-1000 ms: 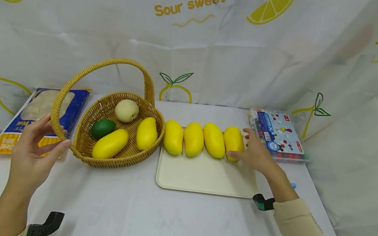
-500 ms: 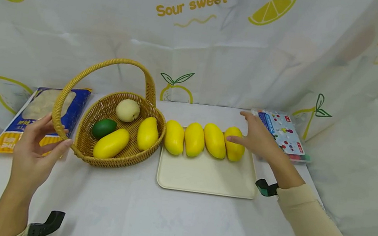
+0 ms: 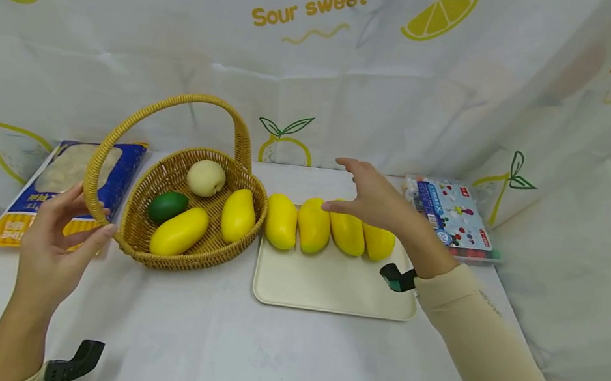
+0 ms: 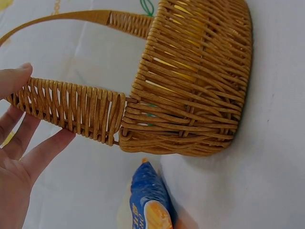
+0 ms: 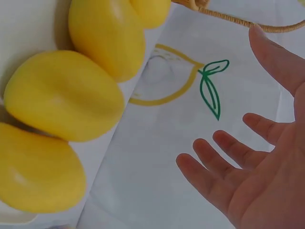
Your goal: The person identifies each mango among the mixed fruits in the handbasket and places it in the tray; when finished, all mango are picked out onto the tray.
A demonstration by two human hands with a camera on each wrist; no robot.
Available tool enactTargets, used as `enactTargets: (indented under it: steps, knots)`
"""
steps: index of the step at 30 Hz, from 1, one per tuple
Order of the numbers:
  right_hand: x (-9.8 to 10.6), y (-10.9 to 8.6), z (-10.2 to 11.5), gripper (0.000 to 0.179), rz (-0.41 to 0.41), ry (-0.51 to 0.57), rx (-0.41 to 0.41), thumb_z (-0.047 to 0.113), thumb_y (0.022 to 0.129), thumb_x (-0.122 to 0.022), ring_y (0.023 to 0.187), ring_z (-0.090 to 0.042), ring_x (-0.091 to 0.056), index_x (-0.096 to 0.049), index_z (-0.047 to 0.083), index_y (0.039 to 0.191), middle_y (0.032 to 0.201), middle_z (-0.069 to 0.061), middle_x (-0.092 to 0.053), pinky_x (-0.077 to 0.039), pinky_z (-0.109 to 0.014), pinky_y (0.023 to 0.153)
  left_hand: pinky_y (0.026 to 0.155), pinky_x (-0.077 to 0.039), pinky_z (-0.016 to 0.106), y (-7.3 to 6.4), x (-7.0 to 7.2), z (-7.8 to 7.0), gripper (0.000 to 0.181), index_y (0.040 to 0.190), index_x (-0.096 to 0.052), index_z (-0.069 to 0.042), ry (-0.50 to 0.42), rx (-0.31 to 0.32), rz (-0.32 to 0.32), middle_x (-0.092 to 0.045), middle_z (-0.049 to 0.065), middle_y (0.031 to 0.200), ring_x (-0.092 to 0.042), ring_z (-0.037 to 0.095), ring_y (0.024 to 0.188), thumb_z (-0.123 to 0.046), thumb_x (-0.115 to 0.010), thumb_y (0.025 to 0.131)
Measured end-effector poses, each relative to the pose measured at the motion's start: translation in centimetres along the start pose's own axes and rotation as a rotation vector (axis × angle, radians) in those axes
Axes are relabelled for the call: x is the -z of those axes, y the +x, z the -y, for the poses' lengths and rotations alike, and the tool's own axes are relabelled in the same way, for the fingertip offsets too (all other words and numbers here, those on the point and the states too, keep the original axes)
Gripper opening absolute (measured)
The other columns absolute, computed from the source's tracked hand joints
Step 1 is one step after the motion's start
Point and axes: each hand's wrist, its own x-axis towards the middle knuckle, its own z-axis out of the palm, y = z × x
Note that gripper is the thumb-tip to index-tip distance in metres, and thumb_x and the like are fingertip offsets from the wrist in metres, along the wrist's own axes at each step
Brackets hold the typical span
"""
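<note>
My left hand (image 3: 57, 245) pinches the lower left part of the handle of a wicker basket (image 3: 200, 258) between thumb and fingers; the left wrist view shows the thumb on one side of the woven handle (image 4: 71, 107). Inside the basket lie a pale round fruit (image 3: 206, 178), a green fruit (image 3: 168, 207) and two yellow mangoes (image 3: 179, 232). My right hand (image 3: 378, 198) hovers with fingers spread and nothing in them, above several mangoes (image 3: 281, 222) lined up along the far edge of a cream tray (image 3: 334, 293). In the right wrist view the hand is apart from the mangoes (image 5: 64, 95).
Behind the basket at left lies a blue and yellow bag (image 3: 37, 203). A clear plastic box with a printed label (image 3: 456, 216) sits at the back right. A white curtain with lemon prints (image 3: 321, 87) hangs behind the white table (image 3: 234, 351).
My right hand has left the rightmost mango, risen and moved left over the row, fingers spread. My left hand keeps its grip on the basket handle. The fruits have not moved.
</note>
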Motion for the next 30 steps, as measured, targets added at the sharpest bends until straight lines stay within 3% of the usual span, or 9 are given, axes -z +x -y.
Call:
enactTargets:
  steps: [8,20,30]
  knots:
    - [-0.7,1.4,2.9,0.089,0.071,0.02,0.084,0.045,0.089,-0.078,0.142,-0.033,-0.047,-0.032,0.016,0.16,0.163,-0.011,-0.037,-0.046,-0.053,0.117,0.085,-0.053,0.005,-0.1,-0.1,0.1,0.071,0.145,-0.049,0.001,-0.005,0.009,0.001,-0.06,-0.018,0.132,-0.062,0.0,0.12,0.024,-0.068,0.081]
    - [-1.9,4.2,7.3,0.082,0.239,-0.005,0.277,0.041,0.092,-0.076,0.143,-0.028,-0.047,-0.037,0.013,0.157,0.162,-0.006,-0.04,-0.044,-0.045,0.12,0.085,-0.053,0.005,0.0,0.0,0.1,0.072,0.146,-0.048,0.002,-0.001,0.003,0.005,-0.06,-0.019,0.132,-0.062,0.001,0.118,0.023,-0.069,0.081]
    - [-2.3,6.4,10.5,0.076,0.39,-0.036,0.274,0.042,0.095,-0.071,0.143,-0.028,-0.048,-0.037,0.017,0.158,0.16,-0.01,-0.044,-0.041,-0.044,0.122,0.085,-0.054,0.005,0.1,0.0,0.0,0.073,0.146,-0.048,0.0,0.0,0.01,0.003,-0.06,-0.02,0.132,-0.062,0.001,0.119,0.025,-0.068,0.08]
